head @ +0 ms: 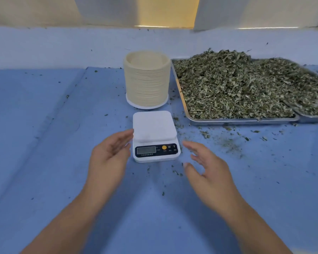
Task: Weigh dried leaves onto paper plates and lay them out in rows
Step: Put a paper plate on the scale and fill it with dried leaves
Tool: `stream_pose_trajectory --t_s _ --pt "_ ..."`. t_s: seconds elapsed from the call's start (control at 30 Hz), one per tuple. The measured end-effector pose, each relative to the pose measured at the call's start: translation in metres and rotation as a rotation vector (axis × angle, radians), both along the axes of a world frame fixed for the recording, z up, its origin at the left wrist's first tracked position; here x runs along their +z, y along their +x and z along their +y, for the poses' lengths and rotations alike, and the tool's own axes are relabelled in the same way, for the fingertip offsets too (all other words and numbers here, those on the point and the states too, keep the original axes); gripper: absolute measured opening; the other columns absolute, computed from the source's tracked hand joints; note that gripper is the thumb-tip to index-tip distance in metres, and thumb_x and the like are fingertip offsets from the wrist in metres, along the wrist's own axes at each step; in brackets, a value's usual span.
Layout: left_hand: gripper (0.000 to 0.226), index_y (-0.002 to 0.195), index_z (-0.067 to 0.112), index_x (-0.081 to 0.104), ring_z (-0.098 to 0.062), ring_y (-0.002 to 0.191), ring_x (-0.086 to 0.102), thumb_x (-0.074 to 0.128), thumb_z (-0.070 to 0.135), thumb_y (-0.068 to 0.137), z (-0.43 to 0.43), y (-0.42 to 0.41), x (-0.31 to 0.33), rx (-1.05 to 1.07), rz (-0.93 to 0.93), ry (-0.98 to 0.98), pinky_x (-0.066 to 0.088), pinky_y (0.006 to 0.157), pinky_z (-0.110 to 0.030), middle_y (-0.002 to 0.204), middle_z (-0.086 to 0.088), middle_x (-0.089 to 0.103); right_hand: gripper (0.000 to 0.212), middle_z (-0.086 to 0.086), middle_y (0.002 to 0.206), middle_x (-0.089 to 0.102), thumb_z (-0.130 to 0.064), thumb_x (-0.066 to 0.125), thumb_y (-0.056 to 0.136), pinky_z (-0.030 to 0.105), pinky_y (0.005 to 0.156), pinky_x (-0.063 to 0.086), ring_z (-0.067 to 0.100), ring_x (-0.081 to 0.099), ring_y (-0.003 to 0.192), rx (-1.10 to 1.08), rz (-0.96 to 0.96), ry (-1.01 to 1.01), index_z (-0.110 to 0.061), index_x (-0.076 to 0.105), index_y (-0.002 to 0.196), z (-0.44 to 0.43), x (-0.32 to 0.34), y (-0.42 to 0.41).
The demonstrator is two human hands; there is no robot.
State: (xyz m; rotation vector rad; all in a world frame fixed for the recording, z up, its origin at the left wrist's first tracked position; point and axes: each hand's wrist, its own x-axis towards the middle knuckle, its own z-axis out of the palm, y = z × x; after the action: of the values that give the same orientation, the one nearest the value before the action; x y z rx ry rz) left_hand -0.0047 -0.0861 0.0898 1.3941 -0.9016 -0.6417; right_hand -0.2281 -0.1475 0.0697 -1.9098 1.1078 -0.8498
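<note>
- Head view: I am holding my left hand (111, 153) just left of centre in the frame, palm turned inward. Its fingers (123, 138) are lying straight and close together, gripping nothing.
- Those fingertips are reaching the left edge of the white scale (155, 136). I cannot tell whether they are touching it or only sitting just beside it.
- I am holding my right hand (207, 171) right of centre, its fingers (191, 146) spread and relaxed, also gripping nothing. The fingertips are hovering just beside the scale's lower right corner, slightly apart from it.
- The scale is sitting between my two hands at the centre of the frame, on the blue cloth (44, 125). Its display is too blurred to read.
- The stack of paper plates (146, 79) is standing upright just above the scale, well apart from my fingers.
- The dried leaves (228, 85) are lying heaped in a metal tray (242, 121) at the upper right, beside the stack. A second tray (312, 116) is overlapping it at the right edge.
- Loose leaf crumbs (228, 142) are lying scattered on the cloth below the tray, near my right hand.
</note>
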Motion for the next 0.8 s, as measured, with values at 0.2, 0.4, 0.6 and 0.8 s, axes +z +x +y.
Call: stream_pose_trajectory --t_s 0.2,0.4,0.6,0.8 --pt "0.036 0.108 0.042 0.062 0.017 0.097 0.056 0.051 0.011 0.094 -0.08 0.015 -0.018 0.046 -0.008 0.233 0.04 0.085 -0.016 0.097 0.038 0.06 0.068 -0.004 0.119 0.061 -0.024 0.059 0.09 0.011 0.055 0.047 0.007 0.063 0.084 0.044 0.213 0.115 -0.041 0.031 0.15 -0.085 -0.004 0.045" --pt "0.045 0.121 0.028 0.07 -0.019 0.117 0.065 0.051 0.023 0.08 -0.11 0.024 -0.02 0.057 0.084 0.27 0.05 0.106 -0.045 0.122 0.006 0.071 0.071 -0.006 0.122 0.054 -0.025 0.06 0.09 0.014 0.052 0.044 0.001 0.057 0.071 0.117 0.16 0.202 -0.049 0.029 0.149 -0.12 -0.008 0.069" --pt "0.048 0.097 0.054 0.074 0.012 0.095 0.063 0.051 0.012 0.088 -0.121 0.037 -0.031 0.013 0.103 0.197 0.048 0.094 -0.031 0.101 0.029 0.072 0.084 -0.013 0.136 0.043 -0.023 0.072 0.089 0.012 0.065 0.046 0.012 0.053 0.107 0.208 0.185 0.169 -0.046 0.022 0.153 -0.13 -0.014 0.073" --pt "0.027 0.098 0.028 0.059 0.004 0.083 0.066 0.052 0.003 0.093 -0.126 0.056 -0.046 -0.064 0.395 0.081 0.047 0.088 -0.022 0.086 0.019 0.069 0.082 -0.019 0.148 0.035 -0.03 0.072 0.091 0.029 0.099 0.036 0.01 0.039 0.127 0.224 0.191 0.146 -0.051 0.022 0.151 -0.13 -0.021 0.071"
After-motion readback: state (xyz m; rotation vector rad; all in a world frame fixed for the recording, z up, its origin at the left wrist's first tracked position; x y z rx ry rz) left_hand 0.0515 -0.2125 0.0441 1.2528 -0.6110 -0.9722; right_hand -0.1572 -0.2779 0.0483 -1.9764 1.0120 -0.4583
